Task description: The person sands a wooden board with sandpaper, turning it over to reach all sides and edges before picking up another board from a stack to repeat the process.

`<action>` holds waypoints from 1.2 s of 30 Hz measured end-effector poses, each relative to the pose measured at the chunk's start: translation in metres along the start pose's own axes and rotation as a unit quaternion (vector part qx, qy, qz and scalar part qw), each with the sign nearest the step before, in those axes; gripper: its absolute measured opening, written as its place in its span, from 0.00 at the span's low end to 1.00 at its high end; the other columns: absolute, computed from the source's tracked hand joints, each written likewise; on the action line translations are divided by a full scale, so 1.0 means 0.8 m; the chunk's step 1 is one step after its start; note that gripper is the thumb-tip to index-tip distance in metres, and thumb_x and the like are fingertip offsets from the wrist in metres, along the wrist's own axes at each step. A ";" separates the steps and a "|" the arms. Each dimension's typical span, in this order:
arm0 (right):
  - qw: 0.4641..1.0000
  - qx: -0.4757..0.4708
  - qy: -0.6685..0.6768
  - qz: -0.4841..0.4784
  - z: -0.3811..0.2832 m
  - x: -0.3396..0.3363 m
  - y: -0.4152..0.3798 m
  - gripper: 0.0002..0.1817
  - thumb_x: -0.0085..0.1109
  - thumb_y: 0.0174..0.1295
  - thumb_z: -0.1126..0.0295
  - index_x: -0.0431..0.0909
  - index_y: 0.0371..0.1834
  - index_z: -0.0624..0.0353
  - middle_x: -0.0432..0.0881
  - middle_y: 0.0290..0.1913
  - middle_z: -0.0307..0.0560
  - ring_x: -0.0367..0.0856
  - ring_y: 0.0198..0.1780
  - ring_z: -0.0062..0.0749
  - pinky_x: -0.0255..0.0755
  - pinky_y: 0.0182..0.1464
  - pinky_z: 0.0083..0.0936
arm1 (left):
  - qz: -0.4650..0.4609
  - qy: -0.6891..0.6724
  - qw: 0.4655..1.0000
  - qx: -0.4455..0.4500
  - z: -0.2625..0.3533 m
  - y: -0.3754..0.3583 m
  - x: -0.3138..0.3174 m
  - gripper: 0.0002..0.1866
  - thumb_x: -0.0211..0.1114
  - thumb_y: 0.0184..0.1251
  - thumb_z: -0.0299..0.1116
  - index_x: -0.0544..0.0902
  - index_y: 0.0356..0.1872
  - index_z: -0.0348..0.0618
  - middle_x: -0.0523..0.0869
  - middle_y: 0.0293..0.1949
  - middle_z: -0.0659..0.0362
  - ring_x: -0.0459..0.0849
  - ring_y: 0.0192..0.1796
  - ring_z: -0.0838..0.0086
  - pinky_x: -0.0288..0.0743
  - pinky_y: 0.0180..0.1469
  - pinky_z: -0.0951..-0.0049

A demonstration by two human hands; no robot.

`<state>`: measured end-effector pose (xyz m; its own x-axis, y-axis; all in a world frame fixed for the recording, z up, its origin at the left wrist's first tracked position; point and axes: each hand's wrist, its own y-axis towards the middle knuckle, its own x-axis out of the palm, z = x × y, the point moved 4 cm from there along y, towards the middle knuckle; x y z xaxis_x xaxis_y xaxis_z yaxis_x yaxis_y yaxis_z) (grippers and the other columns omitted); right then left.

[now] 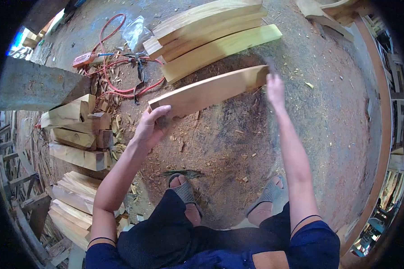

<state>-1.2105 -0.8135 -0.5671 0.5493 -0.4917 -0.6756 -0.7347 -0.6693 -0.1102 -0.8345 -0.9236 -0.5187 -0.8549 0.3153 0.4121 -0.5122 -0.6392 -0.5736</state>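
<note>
Both hands are gripping the wooden plank [206,92], left hand [150,127] at eight o'clock, right hand [274,87] at two o'clock, keeping it level above the sawdust floor [327,112].

Navy short sleeves [316,244], dark trousers [166,233], grey open-toed sandals [184,192].

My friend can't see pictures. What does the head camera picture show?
Seen from above, a person holds a wooden plank by both ends, left hand and right hand, over a sawdust floor. More planks lie stacked beyond it, beside a red cord, with wood blocks on the left.
</note>
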 end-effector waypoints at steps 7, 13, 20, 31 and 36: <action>0.998 -0.057 0.006 -0.017 -0.016 -0.004 -0.004 0.25 0.39 0.72 0.60 0.65 0.67 0.65 0.68 0.67 0.60 0.65 0.68 0.52 0.57 0.71 0.39 | -0.136 0.365 0.895 0.218 0.066 -0.008 0.037 0.35 0.73 0.49 0.23 0.74 0.63 0.41 0.80 0.57 0.60 0.77 0.56 0.79 0.70 0.62 0.73; 0.923 -0.385 -0.002 0.019 -0.164 0.067 -0.145 0.24 0.48 0.56 0.76 0.71 0.59 0.68 0.72 0.61 0.61 0.69 0.64 0.53 0.58 0.69 0.44 | -0.127 0.395 0.890 0.187 0.052 -0.001 0.019 0.32 0.71 0.51 0.19 0.75 0.62 0.42 0.81 0.56 0.62 0.77 0.56 0.81 0.71 0.60 0.75; 0.898 -0.440 -0.018 0.004 -0.149 0.067 -0.133 0.24 0.49 0.57 0.74 0.71 0.59 0.69 0.76 0.58 0.61 0.70 0.65 0.53 0.59 0.70 0.41 | -0.092 0.401 0.890 0.196 0.043 -0.002 0.012 0.32 0.72 0.50 0.21 0.75 0.61 0.38 0.83 0.51 0.61 0.79 0.52 0.81 0.73 0.58 0.75; 0.971 -0.044 0.187 0.144 0.040 -0.049 -0.047 0.22 0.44 0.72 0.59 0.74 0.57 0.68 0.80 0.51 0.51 0.76 0.53 0.33 0.64 0.58 0.30 | -0.083 -0.097 0.989 0.069 0.016 0.058 0.025 0.26 0.60 0.67 0.39 0.67 0.63 0.38 0.72 0.61 0.50 0.71 0.64 0.61 0.72 0.63 0.49; 0.971 -0.019 0.225 0.085 0.026 -0.012 -0.072 0.22 0.44 0.73 0.60 0.71 0.60 0.67 0.79 0.54 0.49 0.75 0.55 0.32 0.63 0.61 0.28 | -0.029 -0.177 0.982 0.056 0.035 0.141 0.082 0.27 0.59 0.69 0.37 0.62 0.64 0.40 0.71 0.58 0.49 0.73 0.61 0.60 0.77 0.61 0.54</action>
<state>-1.1820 -0.7587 -0.5696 0.5464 -0.7841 -0.2943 -0.8190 -0.5738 0.0083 -0.9460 -0.9944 -0.5367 -0.7326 0.1026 0.6728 -0.5295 -0.7070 -0.4687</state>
